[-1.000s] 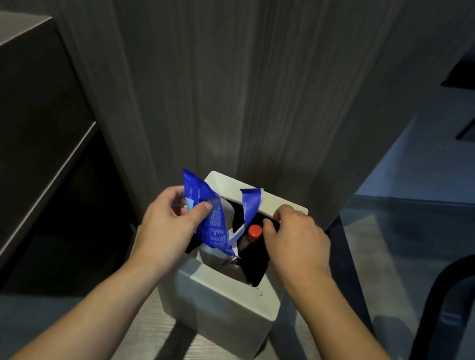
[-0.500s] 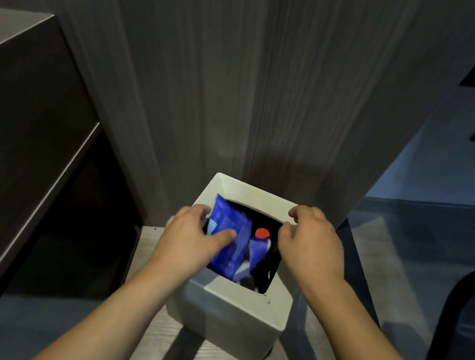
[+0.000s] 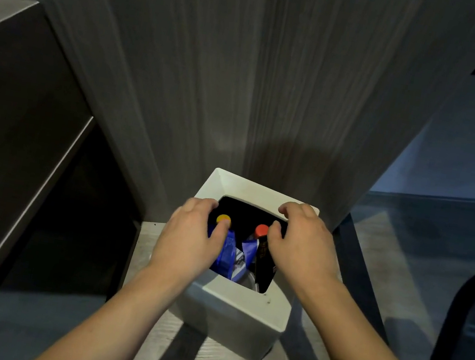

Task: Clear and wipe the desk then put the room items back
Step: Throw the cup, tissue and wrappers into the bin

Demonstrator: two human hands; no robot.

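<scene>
left hand [image 3: 188,242]: fingers curled, palm down | right hand [image 3: 302,244]: fingers curled, palm down
</scene>
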